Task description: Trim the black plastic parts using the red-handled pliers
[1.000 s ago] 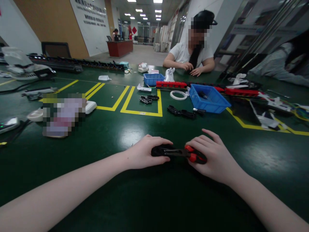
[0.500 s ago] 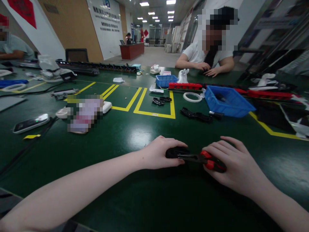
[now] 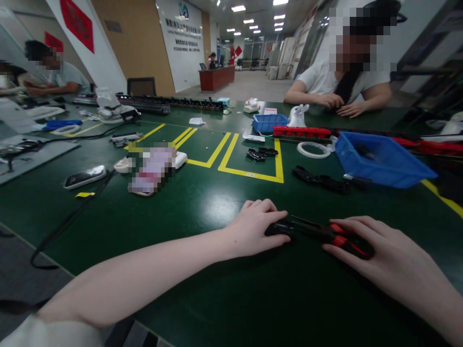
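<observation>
My left hand (image 3: 258, 224) is closed on a small glossy black part (image 3: 280, 228), pinched between thumb and fingers low over the green table; much of the part is hidden by the hand. My right hand (image 3: 379, 248) grips long-nose pliers (image 3: 321, 232) with red and black handles, thumb below and fingers above. The jaws point left toward the black part, and one thin tip lies just to its upper right. Whether the lower jaw touches the part I cannot tell. Beyond my hands lie black clip-like pieces (image 3: 320, 179) and smaller black pieces (image 3: 261, 153).
A blue bin (image 3: 383, 166) with dark items stands at right, beside a white ring (image 3: 313, 150). Behind are a smaller blue bin (image 3: 269, 123) and a red strip (image 3: 302, 132). At left lie a phone (image 3: 154, 168), a white device (image 3: 85, 177) and a cable. A person sits opposite.
The view has turned left, so the scene sits farther right. The plier jaws have drawn back from over the black part to its right side, and the right hand's grip looks looser.
</observation>
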